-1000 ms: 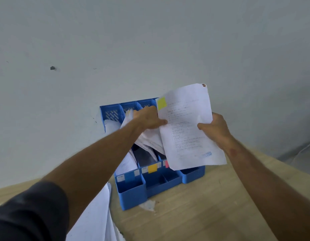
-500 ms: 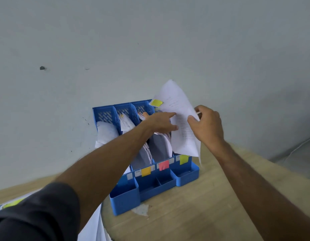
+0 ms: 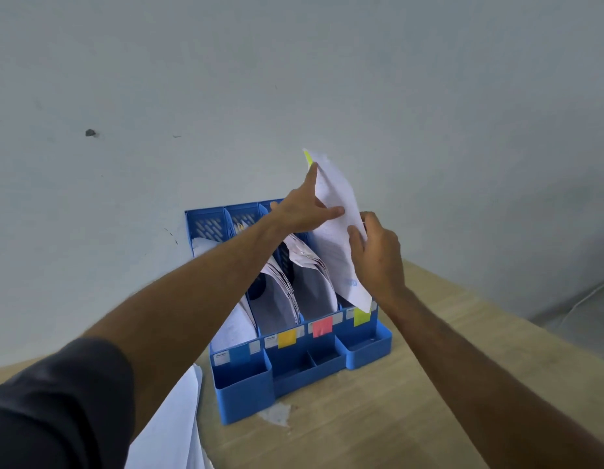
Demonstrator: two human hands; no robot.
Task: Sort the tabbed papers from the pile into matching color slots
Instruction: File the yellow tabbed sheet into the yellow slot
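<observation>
Yellow-tabbed paper (image 3: 334, 228) upright over rightmost slot of blue file organizer (image 3: 246, 390); right hand (image 3: 378, 255) pinches its edge; left hand (image 3: 302, 211), fingers extended, steadies it.

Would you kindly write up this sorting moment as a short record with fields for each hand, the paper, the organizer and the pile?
Sheet: white paper with yellow-green tab, upright over the rightmost slot
Left hand: fingers straight against the sheet, index near the tab
Right hand: grips the sheet's right edge
Organizer: blue file holder against the wall
Slot labels: yellow, red, yellow-green
Pile: white papers at lower left
</observation>
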